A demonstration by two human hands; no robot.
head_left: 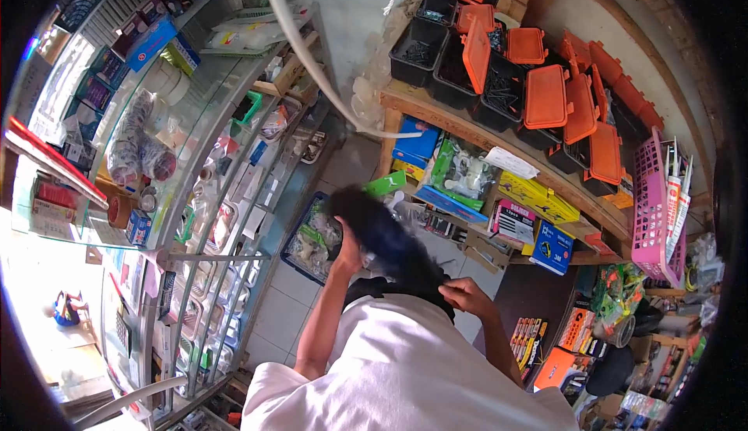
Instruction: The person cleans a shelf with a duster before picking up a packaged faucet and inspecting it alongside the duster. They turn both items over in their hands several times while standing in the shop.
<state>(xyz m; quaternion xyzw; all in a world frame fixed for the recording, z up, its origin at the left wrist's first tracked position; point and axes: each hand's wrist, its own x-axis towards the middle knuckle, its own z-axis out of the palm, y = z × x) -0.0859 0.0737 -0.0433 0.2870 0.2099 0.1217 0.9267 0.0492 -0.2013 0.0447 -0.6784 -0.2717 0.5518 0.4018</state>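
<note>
A dark blue-black fluffy duster point(382, 236), blurred by motion, stretches across the front of my body. My left hand point(350, 250) grips its left side near the upper end, thumb upward. Lower down on the right, my right hand point(466, 296) is closed at the other end, fingers pinched together. The duster's handle, if it has one, cannot be made out. Below and left of it, a blue basket point(290, 258) with plastic-wrapped goods sits on the tiled floor.
A glass display counter point(204, 150) full of packaged goods runs along the left. On the right, a wooden shelf point(499, 131) bears black bins with orange lids point(545, 96). A pink basket point(650, 213) holds tubes. A pale pipe point(300, 49) crosses overhead.
</note>
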